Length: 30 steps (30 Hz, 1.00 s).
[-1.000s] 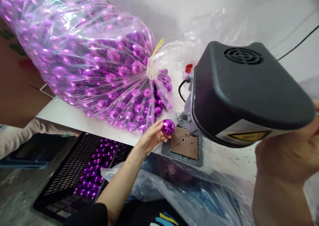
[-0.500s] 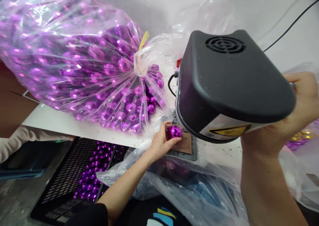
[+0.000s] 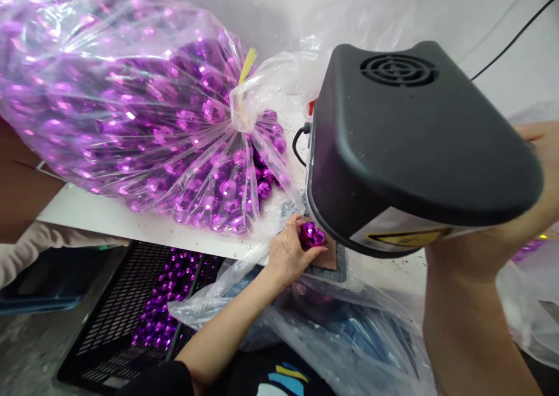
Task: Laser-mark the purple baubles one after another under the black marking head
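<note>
My left hand (image 3: 286,250) is closed round a shiny purple mirror-faceted ball (image 3: 311,234), thumb and fingers on its near side. The ball is over a brown board (image 3: 326,257) on the grey base plate (image 3: 339,272) of a bench machine. Above and to the right looms the machine's black head (image 3: 419,134), with a round vent grille and a yellow warning label. My right hand (image 3: 493,241) curls at the head's right side. Its fingers are mostly hidden behind the housing, and what they grip cannot be made out.
A big clear bag (image 3: 144,122) of purple faceted balls, knotted with a yellow tie, fills the left of the white table (image 3: 109,214). Below it is a black mesh crate (image 3: 105,303) with more balls. Clear plastic sheeting (image 3: 345,332) hangs over the front edge. A sleeve shows far left.
My left hand and the ball have shifted slightly right, nearer the machine head. My right hand is a little farther right and more covered by the housing. The view has moved slightly.
</note>
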Each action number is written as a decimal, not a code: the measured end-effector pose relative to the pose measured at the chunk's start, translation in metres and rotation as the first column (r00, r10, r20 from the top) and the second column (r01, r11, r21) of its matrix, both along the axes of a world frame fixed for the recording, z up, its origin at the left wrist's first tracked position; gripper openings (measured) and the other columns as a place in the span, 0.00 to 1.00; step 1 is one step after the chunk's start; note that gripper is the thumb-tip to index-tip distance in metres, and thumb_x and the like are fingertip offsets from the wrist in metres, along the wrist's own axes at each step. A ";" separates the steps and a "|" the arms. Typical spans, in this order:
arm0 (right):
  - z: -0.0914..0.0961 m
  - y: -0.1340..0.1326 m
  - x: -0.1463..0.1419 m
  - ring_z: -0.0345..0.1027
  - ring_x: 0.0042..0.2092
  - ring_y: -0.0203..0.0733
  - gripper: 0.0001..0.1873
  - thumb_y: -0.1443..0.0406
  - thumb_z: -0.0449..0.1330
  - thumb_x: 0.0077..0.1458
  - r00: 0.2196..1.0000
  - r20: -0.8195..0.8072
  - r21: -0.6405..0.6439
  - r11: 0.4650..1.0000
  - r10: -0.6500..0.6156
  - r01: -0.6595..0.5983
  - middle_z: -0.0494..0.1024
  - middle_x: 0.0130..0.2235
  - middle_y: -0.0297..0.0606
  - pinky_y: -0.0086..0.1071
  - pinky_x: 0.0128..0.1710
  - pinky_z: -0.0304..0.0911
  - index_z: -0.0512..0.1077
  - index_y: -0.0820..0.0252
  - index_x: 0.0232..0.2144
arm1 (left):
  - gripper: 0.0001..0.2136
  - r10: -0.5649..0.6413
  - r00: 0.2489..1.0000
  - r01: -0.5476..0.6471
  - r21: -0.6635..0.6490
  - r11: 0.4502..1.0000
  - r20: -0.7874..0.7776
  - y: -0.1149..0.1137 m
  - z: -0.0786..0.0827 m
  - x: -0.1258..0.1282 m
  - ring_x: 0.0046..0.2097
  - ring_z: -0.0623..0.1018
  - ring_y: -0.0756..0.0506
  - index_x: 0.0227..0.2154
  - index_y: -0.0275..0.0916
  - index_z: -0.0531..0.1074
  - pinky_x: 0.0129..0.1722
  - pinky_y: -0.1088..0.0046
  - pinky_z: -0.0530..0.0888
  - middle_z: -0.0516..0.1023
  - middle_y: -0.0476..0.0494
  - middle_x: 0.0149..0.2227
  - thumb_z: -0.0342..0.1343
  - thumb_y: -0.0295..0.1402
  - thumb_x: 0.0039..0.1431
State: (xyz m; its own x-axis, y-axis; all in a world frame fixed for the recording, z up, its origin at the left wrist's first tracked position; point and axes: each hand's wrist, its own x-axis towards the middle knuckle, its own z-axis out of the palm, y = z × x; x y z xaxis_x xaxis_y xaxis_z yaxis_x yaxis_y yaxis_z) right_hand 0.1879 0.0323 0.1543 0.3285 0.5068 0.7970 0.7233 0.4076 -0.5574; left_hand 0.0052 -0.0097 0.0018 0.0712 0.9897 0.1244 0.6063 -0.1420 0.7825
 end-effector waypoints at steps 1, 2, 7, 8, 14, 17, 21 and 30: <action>0.000 0.000 0.000 0.53 0.31 0.21 0.25 0.51 0.50 0.65 1.000 -0.003 -0.007 1.000 -0.009 0.008 0.64 0.29 0.33 0.23 0.33 0.50 0.69 0.70 0.34 | 0.32 -0.003 1.000 0.003 0.012 1.000 -0.012 0.000 0.000 0.001 0.47 0.83 0.37 0.54 0.41 0.62 0.48 0.59 0.78 0.82 0.39 0.47 0.71 0.35 0.49; 0.000 0.000 0.000 0.53 0.31 0.21 0.25 0.50 0.50 0.65 1.000 -0.009 -0.017 1.000 -0.013 0.013 0.63 0.29 0.32 0.24 0.32 0.50 0.69 0.70 0.34 | 0.30 -0.008 1.000 0.009 0.023 1.000 -0.025 0.000 -0.001 0.001 0.47 0.83 0.37 0.53 0.40 0.63 0.47 0.59 0.78 0.82 0.39 0.46 0.71 0.36 0.49; 0.000 -0.003 0.001 0.53 0.30 0.21 0.23 0.51 0.52 0.64 0.999 -0.037 -0.021 0.999 0.033 -0.034 0.62 0.27 0.31 0.23 0.32 0.50 0.68 0.69 0.35 | 0.22 -0.125 0.988 0.136 0.118 0.984 -0.089 0.001 -0.008 -0.002 0.48 0.82 0.40 0.51 0.41 0.68 0.49 0.63 0.77 0.81 0.40 0.48 0.66 0.38 0.56; 0.000 -0.003 0.002 0.53 0.30 0.20 0.22 0.53 0.52 0.65 0.998 -0.034 -0.018 0.999 0.045 -0.045 0.62 0.28 0.31 0.23 0.32 0.50 0.68 0.68 0.35 | 0.22 -0.150 0.985 0.160 0.144 0.976 -0.081 0.002 -0.009 -0.003 0.49 0.81 0.40 0.52 0.41 0.69 0.51 0.63 0.76 0.80 0.41 0.49 0.66 0.38 0.56; -0.002 -0.002 0.005 0.55 0.32 0.21 0.19 0.56 0.53 0.64 0.999 0.023 0.010 0.999 0.045 -0.045 0.64 0.30 0.33 0.23 0.34 0.50 0.70 0.70 0.35 | 0.25 -0.221 0.972 0.211 0.118 0.970 0.074 0.011 -0.019 -0.005 0.58 0.74 0.35 0.52 0.42 0.70 0.62 0.51 0.67 0.76 0.39 0.53 0.68 0.39 0.52; -0.001 -0.002 0.006 0.55 0.32 0.20 0.18 0.56 0.54 0.63 0.998 0.031 0.008 0.999 0.045 -0.046 0.63 0.29 0.32 0.23 0.34 0.49 0.70 0.70 0.35 | 0.25 -0.284 0.949 0.276 0.071 0.958 0.135 0.012 -0.023 -0.005 0.60 0.71 0.35 0.56 0.41 0.67 0.65 0.48 0.63 0.75 0.37 0.55 0.64 0.37 0.56; 0.002 -0.002 0.005 0.55 0.31 0.21 0.20 0.55 0.55 0.62 0.999 -0.018 -0.012 0.999 0.044 -0.044 0.63 0.28 0.33 0.22 0.33 0.49 0.70 0.70 0.34 | 0.19 -0.344 0.932 0.345 0.015 0.938 0.115 0.011 -0.019 -0.007 0.62 0.70 0.35 0.53 0.40 0.71 0.67 0.45 0.58 0.75 0.36 0.56 0.60 0.35 0.59; -0.003 -0.018 0.001 0.58 0.30 0.19 0.14 0.61 0.55 0.63 0.988 0.093 0.149 0.980 0.120 -0.133 0.67 0.28 0.33 0.19 0.31 0.55 0.73 0.67 0.33 | 0.22 -0.336 0.934 0.342 -0.033 0.939 0.121 0.010 -0.010 -0.007 0.61 0.70 0.36 0.55 0.45 0.70 0.69 0.51 0.56 0.75 0.39 0.55 0.60 0.38 0.58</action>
State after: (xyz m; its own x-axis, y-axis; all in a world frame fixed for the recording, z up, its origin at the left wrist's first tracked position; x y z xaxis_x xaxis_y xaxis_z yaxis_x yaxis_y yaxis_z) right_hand 0.1889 0.0142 0.1518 0.1991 0.4086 0.8907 0.7017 0.5750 -0.4206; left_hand -0.0021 0.0003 -0.0079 0.3927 0.9142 0.0998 0.4375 -0.2812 0.8541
